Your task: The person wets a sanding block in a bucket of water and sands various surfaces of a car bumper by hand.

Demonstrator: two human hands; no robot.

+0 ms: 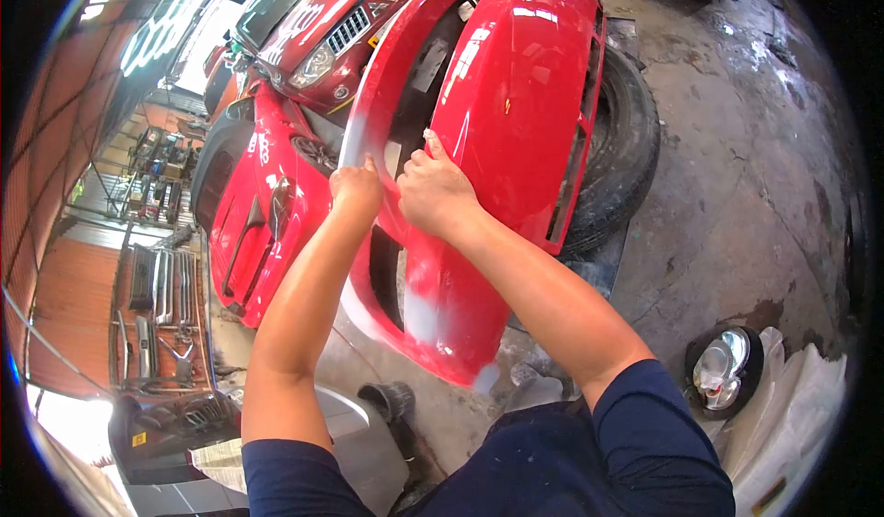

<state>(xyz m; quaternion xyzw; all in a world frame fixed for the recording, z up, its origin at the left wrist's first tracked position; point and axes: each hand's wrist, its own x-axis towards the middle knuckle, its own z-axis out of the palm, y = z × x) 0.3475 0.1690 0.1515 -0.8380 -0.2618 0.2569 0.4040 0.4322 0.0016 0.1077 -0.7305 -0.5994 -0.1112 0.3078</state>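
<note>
A red car bumper [517,84] with whitish-grey patches along its edge and lower end lies in front of me, at the centre of the head view. My left hand [356,188] is closed on the bumper's left rim, thumb up. Close beside it, my right hand [436,188] wraps the bar between the bumper's openings, its thumb lying on the red surface. The fingertips of both hands are hidden behind the part. Under the bumper's right side shows a black tyre [635,149].
Red cars [276,204] stand close on the left. A dark bucket [391,399] and a grey car part [354,443] are near my left side. To the right, a headlight [721,370] lies on the concrete floor [727,176] beside whitish sheeting [783,416].
</note>
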